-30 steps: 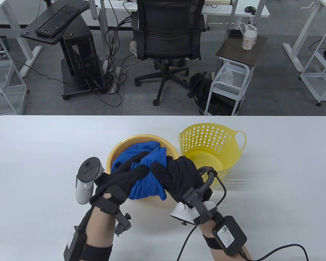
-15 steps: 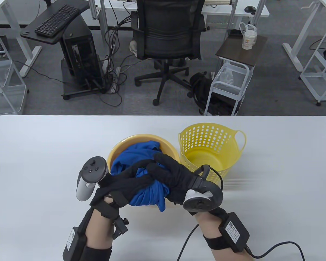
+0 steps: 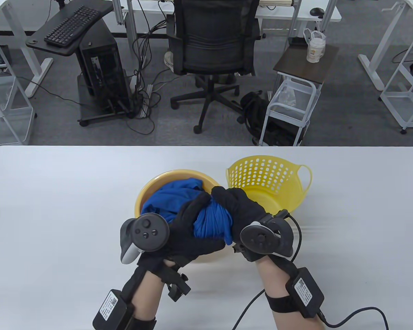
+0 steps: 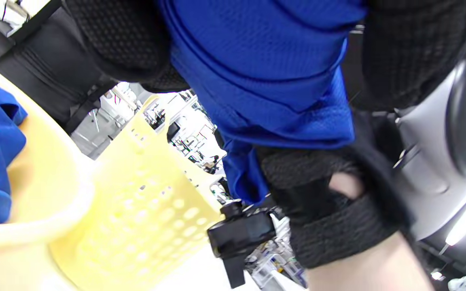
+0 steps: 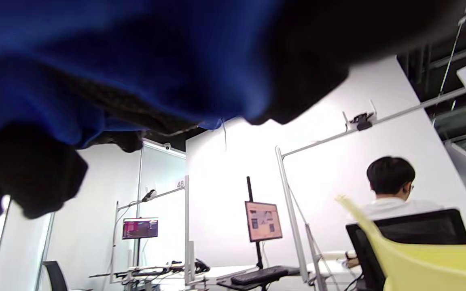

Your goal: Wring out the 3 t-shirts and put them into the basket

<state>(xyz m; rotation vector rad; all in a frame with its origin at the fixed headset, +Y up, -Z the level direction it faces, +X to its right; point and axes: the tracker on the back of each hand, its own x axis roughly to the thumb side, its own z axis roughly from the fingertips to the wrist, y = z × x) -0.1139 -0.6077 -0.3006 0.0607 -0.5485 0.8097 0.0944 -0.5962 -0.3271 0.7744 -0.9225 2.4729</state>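
A blue t-shirt [image 3: 211,222] is bunched into a tight twisted roll over the yellow basin [image 3: 143,196]. My left hand [image 3: 189,223] grips its left end and my right hand [image 3: 241,208] grips its right end, both with fingers curled round the cloth. More blue cloth [image 3: 172,199] lies in the basin behind. The yellow perforated basket [image 3: 268,175] stands just right of the basin with nothing seen inside. In the left wrist view the blue t-shirt [image 4: 265,81] fills the top, with the basin [image 4: 26,210] and basket [image 4: 144,202] below. Blurred blue t-shirt [image 5: 136,60] fills the right wrist view.
The white table [image 3: 55,206] spreads to both sides of the basin. Beyond its far edge stand an office chair [image 3: 213,41], a computer cart [image 3: 99,65] and a small side table [image 3: 306,65]. In the right wrist view a person [image 5: 390,186] sits at a far desk.
Both hands have rotated on the blue t-shirt, twisting it tighter. The left hand came up over the cloth and moved right; the right hand shifted up and toward the basket.
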